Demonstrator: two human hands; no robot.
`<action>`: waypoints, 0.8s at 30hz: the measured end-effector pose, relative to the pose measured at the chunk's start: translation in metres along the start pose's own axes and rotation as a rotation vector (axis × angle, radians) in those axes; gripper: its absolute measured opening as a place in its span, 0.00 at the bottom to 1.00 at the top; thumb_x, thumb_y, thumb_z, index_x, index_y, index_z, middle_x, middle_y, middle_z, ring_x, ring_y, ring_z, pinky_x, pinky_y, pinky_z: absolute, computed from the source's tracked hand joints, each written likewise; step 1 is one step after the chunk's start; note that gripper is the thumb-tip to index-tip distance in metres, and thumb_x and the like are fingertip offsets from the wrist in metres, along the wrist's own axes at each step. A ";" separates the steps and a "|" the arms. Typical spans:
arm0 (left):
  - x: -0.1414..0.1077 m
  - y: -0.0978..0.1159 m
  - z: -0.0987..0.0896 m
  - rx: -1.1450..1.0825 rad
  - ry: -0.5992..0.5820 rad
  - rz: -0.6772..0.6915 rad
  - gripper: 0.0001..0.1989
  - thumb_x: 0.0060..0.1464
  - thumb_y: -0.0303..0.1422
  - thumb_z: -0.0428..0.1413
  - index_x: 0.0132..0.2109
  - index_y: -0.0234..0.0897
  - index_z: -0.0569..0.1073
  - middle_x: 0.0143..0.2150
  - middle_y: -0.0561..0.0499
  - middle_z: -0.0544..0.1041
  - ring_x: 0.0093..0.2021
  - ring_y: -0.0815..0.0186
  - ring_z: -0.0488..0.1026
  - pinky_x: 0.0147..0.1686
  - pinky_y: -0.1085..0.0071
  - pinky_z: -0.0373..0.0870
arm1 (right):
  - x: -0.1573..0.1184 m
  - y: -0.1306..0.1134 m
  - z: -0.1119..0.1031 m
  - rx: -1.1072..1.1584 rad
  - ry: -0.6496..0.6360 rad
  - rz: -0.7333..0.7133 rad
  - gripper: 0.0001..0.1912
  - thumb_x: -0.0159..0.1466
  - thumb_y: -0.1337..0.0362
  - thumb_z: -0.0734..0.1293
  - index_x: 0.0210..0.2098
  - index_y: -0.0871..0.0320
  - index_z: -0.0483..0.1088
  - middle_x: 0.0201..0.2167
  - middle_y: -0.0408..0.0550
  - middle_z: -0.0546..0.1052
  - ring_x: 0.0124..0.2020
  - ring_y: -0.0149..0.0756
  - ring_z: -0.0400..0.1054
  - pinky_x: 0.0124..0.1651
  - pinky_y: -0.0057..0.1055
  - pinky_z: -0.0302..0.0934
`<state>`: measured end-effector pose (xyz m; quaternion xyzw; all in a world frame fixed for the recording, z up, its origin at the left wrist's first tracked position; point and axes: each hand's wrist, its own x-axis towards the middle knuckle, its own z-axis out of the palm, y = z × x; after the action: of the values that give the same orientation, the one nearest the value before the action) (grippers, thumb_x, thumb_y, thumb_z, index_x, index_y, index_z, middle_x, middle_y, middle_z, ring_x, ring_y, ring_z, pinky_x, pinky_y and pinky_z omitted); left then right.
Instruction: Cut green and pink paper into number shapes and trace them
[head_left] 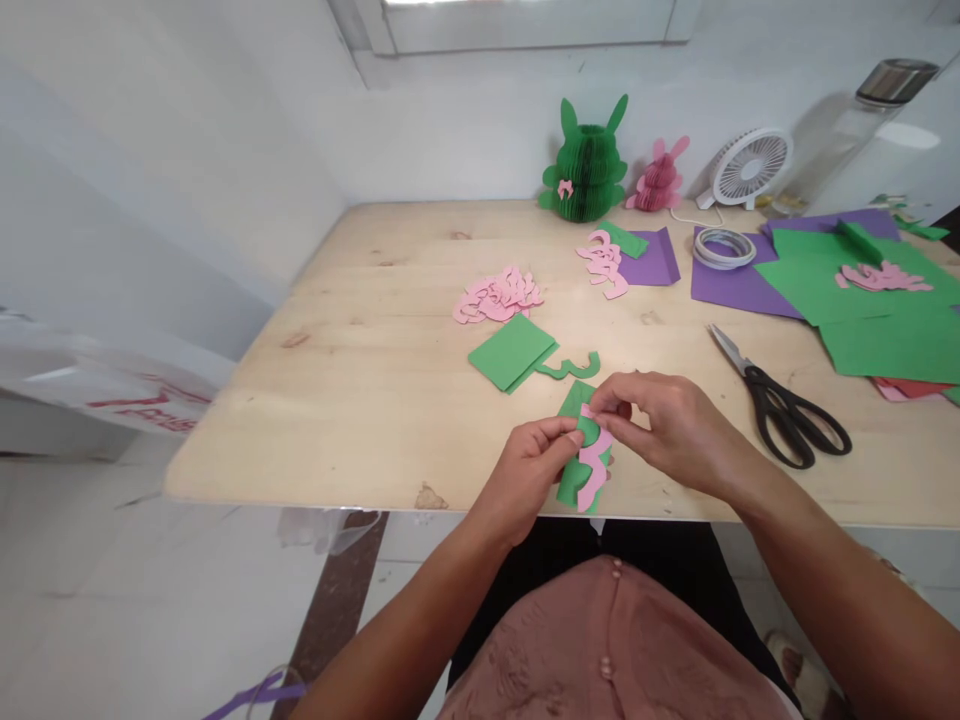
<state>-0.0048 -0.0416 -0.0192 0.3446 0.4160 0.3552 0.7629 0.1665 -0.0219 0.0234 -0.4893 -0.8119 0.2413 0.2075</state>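
My left hand (541, 458) pinches a strip of green paper (570, 487) near the table's front edge. Over the green strip lies a wavy-edged pink paper cutout (593, 470), and the fingers of my right hand (651, 422) close on its upper end. Just beyond my hands sit a small stack of folded green paper (513, 352) and a curly green paper scrap (574, 367). Behind them is a heap of pink paper cutouts (500, 296). Black-handled scissors (780, 405) lie partly spread to the right of my right hand.
At the back stand a green paper rabbit (589, 170), a smaller pink one (660, 180), a white fan (750, 168) and a clear bottle (844, 145). Tape rolls (724, 249) rest on purple paper (739, 288), beside green sheets (877, 345). More pink cutouts (602, 262) lie farther back.
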 end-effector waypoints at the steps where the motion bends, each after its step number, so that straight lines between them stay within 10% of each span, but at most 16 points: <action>1: 0.000 -0.001 0.001 -0.002 0.003 0.000 0.15 0.47 0.42 0.62 0.37 0.34 0.79 0.28 0.50 0.77 0.26 0.68 0.73 0.28 0.74 0.67 | 0.000 0.000 0.000 -0.007 0.000 0.002 0.05 0.63 0.67 0.63 0.32 0.56 0.71 0.27 0.43 0.75 0.28 0.31 0.66 0.32 0.28 0.56; 24: -0.004 -0.008 0.007 -0.045 0.050 0.036 0.15 0.42 0.38 0.66 0.35 0.32 0.77 0.18 0.58 0.64 0.19 0.76 0.55 0.21 0.77 0.50 | -0.007 0.001 0.009 -0.073 0.091 0.029 0.05 0.64 0.64 0.63 0.35 0.56 0.70 0.29 0.44 0.77 0.29 0.34 0.68 0.34 0.31 0.59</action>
<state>0.0017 -0.0505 -0.0212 0.3259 0.4206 0.3867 0.7533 0.1655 -0.0291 0.0150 -0.5187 -0.8028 0.1919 0.2229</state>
